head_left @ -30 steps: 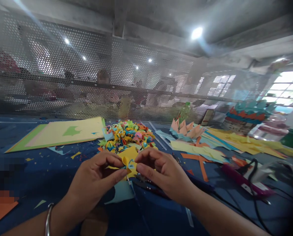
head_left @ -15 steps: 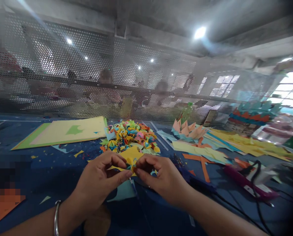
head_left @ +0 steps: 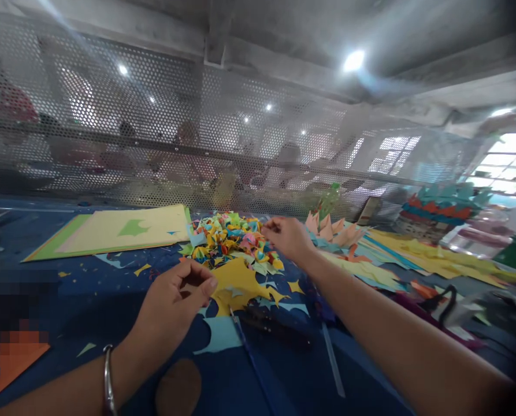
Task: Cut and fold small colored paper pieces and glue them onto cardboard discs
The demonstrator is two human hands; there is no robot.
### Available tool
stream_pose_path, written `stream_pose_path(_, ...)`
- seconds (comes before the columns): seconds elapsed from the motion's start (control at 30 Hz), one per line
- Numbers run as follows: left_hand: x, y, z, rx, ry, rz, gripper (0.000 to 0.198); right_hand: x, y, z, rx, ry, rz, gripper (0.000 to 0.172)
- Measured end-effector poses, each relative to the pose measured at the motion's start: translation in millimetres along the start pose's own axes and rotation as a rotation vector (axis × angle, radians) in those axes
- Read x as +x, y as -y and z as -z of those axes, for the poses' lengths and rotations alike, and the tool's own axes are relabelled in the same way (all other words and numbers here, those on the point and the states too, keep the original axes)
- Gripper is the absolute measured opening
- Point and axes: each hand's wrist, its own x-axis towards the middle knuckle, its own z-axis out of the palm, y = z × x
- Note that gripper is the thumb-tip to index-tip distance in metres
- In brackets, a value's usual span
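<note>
My left hand (head_left: 173, 303), a silver bangle at its wrist, hovers left of a cut yellow paper sheet (head_left: 236, 283). Thumb and index finger meet in a pinch, and nothing shows in them. My right hand (head_left: 291, 238) reaches to the right edge of a heap of small folded colored paper pieces (head_left: 227, 234). Its fingers are drawn together; whatever may be between them is too small to tell. Below the yellow sheet lie a light-blue paper scrap (head_left: 221, 335) and a thin blue stick with a pale tip (head_left: 249, 346).
Stacked paper sheets (head_left: 88, 237) lie at the left. Pointed peach paper shapes (head_left: 327, 228), paper strips (head_left: 379, 268) and a purple tool with a black cable (head_left: 448, 323) are on the right. A perforated metal screen (head_left: 162, 144) stands behind, people beyond it.
My hands have parted. The right moved up and forward from the small folded piece's place at the yellow sheet to the heap; the left shifted slightly left. That small piece no longer shows between them.
</note>
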Motion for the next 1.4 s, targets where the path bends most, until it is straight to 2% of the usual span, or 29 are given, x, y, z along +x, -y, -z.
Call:
stream_pose_path(0.1,3,-1,5.6,0.064,-0.105,-0.020,0.012,13,-7,-8,-0.081,-0.009,-0.027,0.012)
stream_pose_path(0.23,11,2,14.5,0.182,-0.161,-0.024,0.011,-9,-8,-13,-0.128,0.036,0.021,0.013)
stream_pose_path(0.43,22,14,25.7,0.587,0.004,-0.169,0.018,-57,9,0,-0.071,0.311,0.157,0.015)
stream_pose_path(0.53,25,18,28.1,0.753,0.048,-0.229,0.020,-69,18,8,-0.041,0.467,0.200,0.013)
stream_pose_path(0.67,30,18,27.2,0.863,0.076,-0.209,0.022,-79,23,14,-0.075,0.590,0.242,0.011)
stream_pose_path(0.83,38,20,27.6,0.833,0.143,-0.106,0.035,-83,23,12,-0.122,0.633,0.280,0.010)
stream_pose_path(1.0,42,24,30.3,0.777,0.224,-0.061,0.020,-82,24,10,-0.122,0.615,0.305,0.011)
stream_pose_path(1.1,43,24,29.3,0.800,0.195,-0.100,0.014,-83,30,12,-0.130,0.621,0.347,0.011)
stream_pose_path(1.27,42,17,28.8,0.813,0.111,-0.183,0.017,-87,37,16,-0.144,0.640,0.369,0.011)
stream_pose_path(1.4,40,17,29.0,0.586,-0.003,-0.174,0.021,-88,38,16,-0.145,0.614,0.386,0.011)
